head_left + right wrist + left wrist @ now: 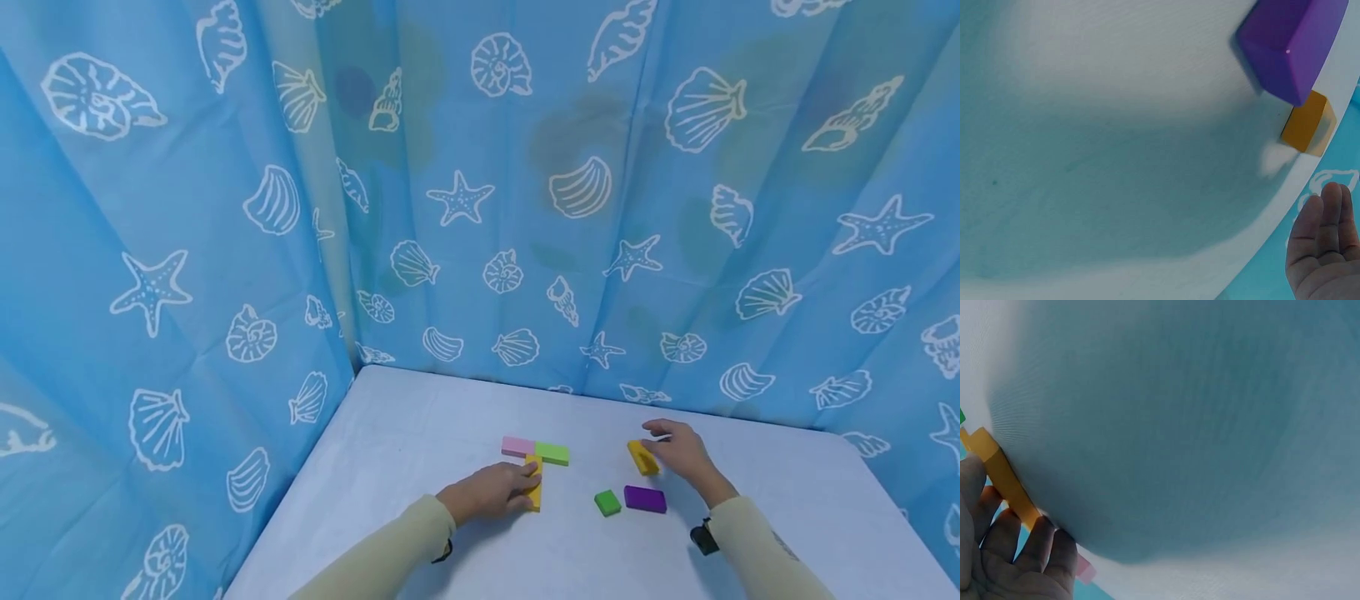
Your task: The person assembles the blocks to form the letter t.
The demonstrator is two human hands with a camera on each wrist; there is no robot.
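My left hand (491, 490) is over a long yellow block (533, 500), its fingers reaching across the top and the thumb by the near left side. In the left wrist view the fingers (1040, 544) curve against this yellow block (1007, 478). At its far end lie a pink block (517, 447) and a light green block (552, 453), set end to end. My right hand (681, 454) hovers just right of a second yellow block (637, 452), fingers extended. The right wrist view shows that hand (1325, 250) with nothing in it, apart from the yellow block (1304, 128).
A purple block (645, 499) and a small green block (607, 502) lie in front of the second yellow block. Everything rests on a white-covered table (420, 417). Blue curtains (480, 250) with shell prints hang along its back and left edges.
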